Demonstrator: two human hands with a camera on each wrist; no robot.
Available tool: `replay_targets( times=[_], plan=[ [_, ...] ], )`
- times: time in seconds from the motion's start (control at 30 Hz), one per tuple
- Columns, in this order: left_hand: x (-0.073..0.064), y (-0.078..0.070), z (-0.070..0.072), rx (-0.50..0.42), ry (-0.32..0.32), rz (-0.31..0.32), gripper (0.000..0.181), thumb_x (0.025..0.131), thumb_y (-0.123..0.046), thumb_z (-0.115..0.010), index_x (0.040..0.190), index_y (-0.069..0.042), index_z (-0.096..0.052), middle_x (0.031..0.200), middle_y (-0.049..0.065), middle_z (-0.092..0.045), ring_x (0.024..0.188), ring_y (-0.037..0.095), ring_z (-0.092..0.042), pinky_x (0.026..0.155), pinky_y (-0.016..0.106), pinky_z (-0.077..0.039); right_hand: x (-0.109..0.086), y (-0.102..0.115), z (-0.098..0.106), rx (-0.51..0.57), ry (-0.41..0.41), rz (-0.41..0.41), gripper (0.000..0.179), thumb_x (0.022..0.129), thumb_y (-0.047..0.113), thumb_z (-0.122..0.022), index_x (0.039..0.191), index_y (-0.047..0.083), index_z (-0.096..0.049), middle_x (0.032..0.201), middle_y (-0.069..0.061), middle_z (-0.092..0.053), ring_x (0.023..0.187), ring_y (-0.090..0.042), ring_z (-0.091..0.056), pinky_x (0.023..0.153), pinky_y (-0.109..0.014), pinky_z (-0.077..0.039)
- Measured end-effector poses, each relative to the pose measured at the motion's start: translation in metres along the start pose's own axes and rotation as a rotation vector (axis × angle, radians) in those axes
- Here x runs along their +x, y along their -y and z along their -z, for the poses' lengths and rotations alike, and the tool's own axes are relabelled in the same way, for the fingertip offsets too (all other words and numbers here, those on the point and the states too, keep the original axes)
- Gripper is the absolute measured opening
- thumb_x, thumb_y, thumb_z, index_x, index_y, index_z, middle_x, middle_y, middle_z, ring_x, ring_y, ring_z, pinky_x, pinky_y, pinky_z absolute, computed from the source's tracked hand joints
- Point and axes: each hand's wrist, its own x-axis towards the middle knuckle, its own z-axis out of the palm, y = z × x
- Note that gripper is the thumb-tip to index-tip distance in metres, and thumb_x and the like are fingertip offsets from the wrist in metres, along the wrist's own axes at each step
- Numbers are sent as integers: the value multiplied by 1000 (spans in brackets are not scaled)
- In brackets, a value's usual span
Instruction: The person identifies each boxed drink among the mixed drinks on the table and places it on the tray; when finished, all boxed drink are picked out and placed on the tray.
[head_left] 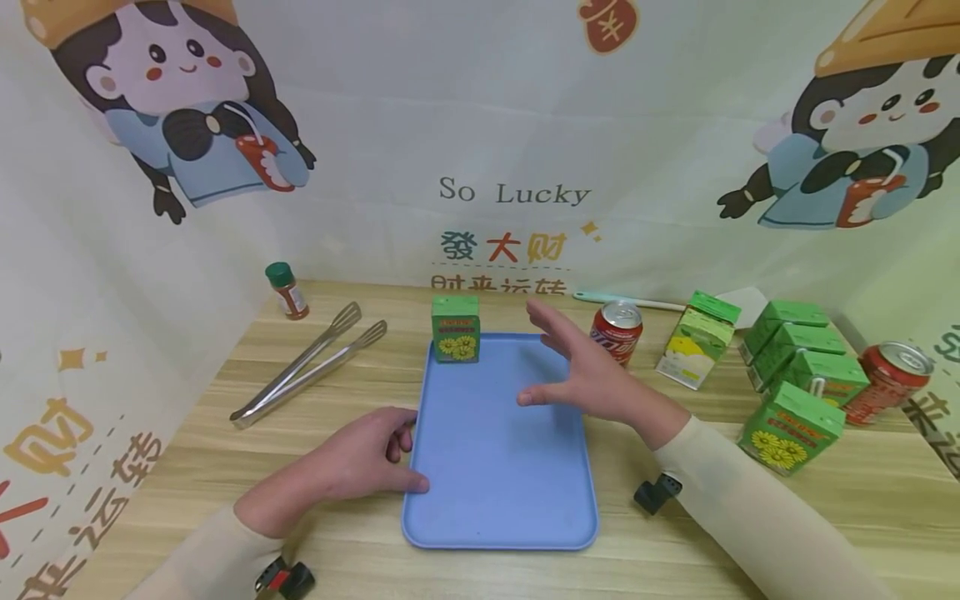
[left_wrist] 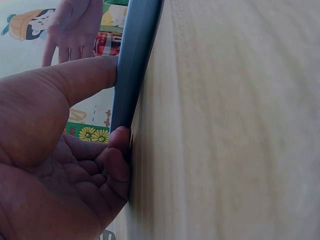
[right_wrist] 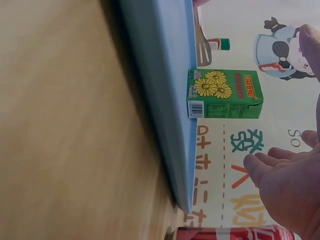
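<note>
A blue tray point(head_left: 501, 450) lies lengthwise on the wooden table. My left hand point(head_left: 360, 457) grips its left edge, thumb over the rim and fingers curled at the outer side; the left wrist view shows this thumb point(left_wrist: 92, 77) against the tray wall. A green drink carton with yellow flowers point(head_left: 456, 330) stands upright in the tray's far left corner. Over the tray's right side hovers my right hand point(head_left: 588, 371), fingers spread and thumb apart, holding nothing. Just behind it stands a red soda can point(head_left: 619, 325), partly covered by that hand in the head view.
Metal tongs point(head_left: 307, 367) and a green-capped spice bottle point(head_left: 287, 292) are on the left. To the right stand a yellow-green carton point(head_left: 697, 340), several green cartons point(head_left: 792, 429) and another red can point(head_left: 892, 379). A spatula point(head_left: 637, 300) lies along the back by the printed cloth.
</note>
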Motion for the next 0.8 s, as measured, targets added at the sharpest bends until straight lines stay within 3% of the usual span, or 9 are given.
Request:
replay_targets(
  times=[0.3,0.53,0.8],
  plan=[
    [0,-1,0,-4,2,-9,65,83,-29,-99,128,2,-65,98,2,-61,86,18,-57,73,30,-50,-31,-8,8,4,-19,15,121,85,20,-101,177,9,-22,182,-12,-26,165,-37,-31,130,-55,-31],
    [-1,2,0,-20,4,5,84,83,-29,-100,144,11,-58,101,2,-62,88,18,-58,75,30,-51,-56,-15,16,-3,-44,-5,117,84,15,-100,176,8,-27,179,-17,-32,158,-50,-41,126,-63,-33],
    [-3,2,-1,-13,-7,5,78,82,-30,-100,139,7,-62,100,1,-62,87,18,-58,75,30,-51,-82,-22,30,-54,-78,-10,111,85,11,-99,174,6,-32,176,-19,-37,152,-50,-47,123,-71,-32]
  ],
)
